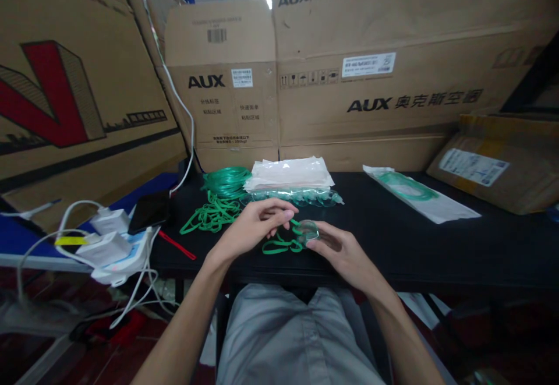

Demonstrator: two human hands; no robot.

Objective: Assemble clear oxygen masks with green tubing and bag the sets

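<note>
My left hand [257, 225] is closed in a pinch on a green elastic strap [282, 246] that trails onto the black table [437, 245]. My right hand [338, 251] grips a clear plastic mask [308, 232] that the strap joins. Both hands hover over the table's near edge, close together. Behind them lie a row of clear masks [301, 197], a loose heap of green straps [209, 216] and a coil of green tubing [225, 180].
A stack of white plastic bags [288, 172] rests on the masks. A sealed bag with green tubing [414, 194] lies to the right. Cardboard boxes [371, 82] wall the back. White chargers and cables [109, 239], a dark phone [148, 210] and a red pen [177, 245] sit at left.
</note>
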